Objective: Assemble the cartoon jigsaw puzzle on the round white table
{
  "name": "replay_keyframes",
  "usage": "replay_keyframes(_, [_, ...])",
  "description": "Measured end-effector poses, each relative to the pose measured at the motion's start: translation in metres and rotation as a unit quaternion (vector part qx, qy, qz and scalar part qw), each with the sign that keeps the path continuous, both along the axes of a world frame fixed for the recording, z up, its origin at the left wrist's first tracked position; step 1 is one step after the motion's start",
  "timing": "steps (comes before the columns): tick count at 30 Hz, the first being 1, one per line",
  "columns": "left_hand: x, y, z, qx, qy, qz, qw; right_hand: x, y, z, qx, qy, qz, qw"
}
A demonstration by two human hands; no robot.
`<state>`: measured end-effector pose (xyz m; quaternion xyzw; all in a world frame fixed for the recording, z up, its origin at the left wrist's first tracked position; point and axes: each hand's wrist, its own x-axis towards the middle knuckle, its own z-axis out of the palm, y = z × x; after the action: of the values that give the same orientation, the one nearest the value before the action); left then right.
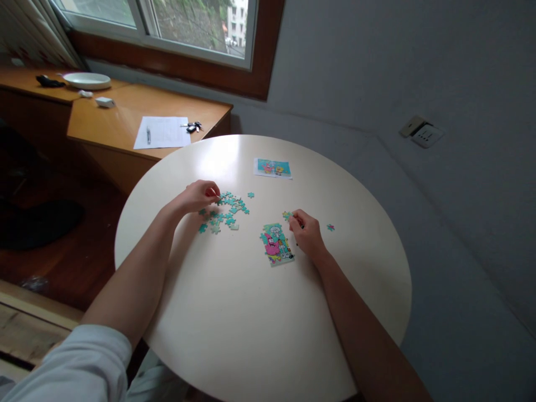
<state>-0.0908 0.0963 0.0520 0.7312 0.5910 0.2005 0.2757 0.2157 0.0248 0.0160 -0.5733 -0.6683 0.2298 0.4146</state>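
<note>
Loosely curled, the left hand (203, 195) rests at the edge of a scatter of loose puzzle pieces (230, 221), thumb and fingers close together; whether a piece is pinched between them cannot be told. The right hand (305, 230) is also bent inward, its fingertips by a small piece (287, 215) just beyond the upper right corner of the joined section (276, 244); its grip is hidden too.

The pieces look thin and light, probably stiff card, with a smooth printed face that could slip a little under dry fingers. Their knobs seem the weak spots, likely to bend or fray, so a pinch across the solid middle or opposite edges should serve best. The joined section would probably sag or split if raised by one corner; sliding it with flat fingers seems safer.

One stray piece (330, 227) lies right of the right hand, and a picture card (273, 168) lies farther up.

All of this lies on a round, pale table (234, 312), smooth and glossy near the window (196, 28). Beyond stands a wooden desk (138, 100) with paper (167, 131), a pen (148, 135), keys (193, 127) and a white dish (87, 81). A socket (427, 135) sits in the grey wall (355, 67) at the right.
</note>
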Motion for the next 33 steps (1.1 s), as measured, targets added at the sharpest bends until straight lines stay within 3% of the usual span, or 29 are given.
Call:
replay_keyframes(9, [0.003, -0.001, 0.0, 0.001, 0.022, 0.01, 1.0, -0.002, 0.0, 0.002, 0.009, -0.015, -0.001, 1.0])
replay_keyframes(13, [0.005, -0.004, 0.003, -0.006, 0.033, 0.02, 0.999, 0.0, 0.001, 0.001, 0.042, -0.018, -0.038, 0.998])
replay_keyframes(18, [0.004, -0.005, 0.005, -0.004, 0.046, 0.035, 0.998, 0.001, 0.001, 0.0, 0.036, -0.008, -0.077, 0.996])
replay_keyframes(27, [0.004, -0.002, 0.005, 0.013, 0.096, 0.051, 0.994, -0.002, 0.0, 0.0, 0.046, -0.007, -0.062, 0.997])
replay_keyframes(33, [0.002, -0.001, 0.005, 0.032, 0.114, 0.06, 0.991, 0.001, 0.005, -0.009, 0.018, 0.09, -0.047, 0.995])
